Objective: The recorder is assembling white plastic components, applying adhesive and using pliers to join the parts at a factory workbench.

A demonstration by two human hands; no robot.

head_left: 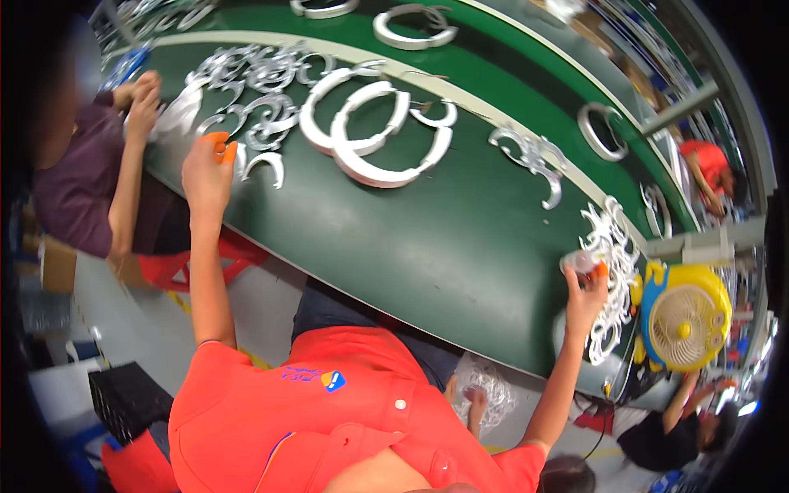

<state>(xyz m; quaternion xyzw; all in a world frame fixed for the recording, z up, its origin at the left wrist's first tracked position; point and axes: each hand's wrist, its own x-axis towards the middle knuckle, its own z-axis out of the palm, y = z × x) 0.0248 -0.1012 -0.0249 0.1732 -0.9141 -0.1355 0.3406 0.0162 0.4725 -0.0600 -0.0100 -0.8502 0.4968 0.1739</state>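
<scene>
Arcs (622, 275) half-hidden in heap, left hand (209, 177), grip unclear, right hand (585, 297) pinching blurred translucent piece (582, 260)

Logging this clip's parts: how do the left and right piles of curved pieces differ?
The left pile looks silvery and glossy; the right pile, plainer white. The left pile spreads beyond the left hand; the right pile forms a narrow strip between the right hand and the fan. Both are curved pieces on the green table.

Heaped parts (616, 297) lie left of the fan (685, 329), perhaps touching.
</scene>
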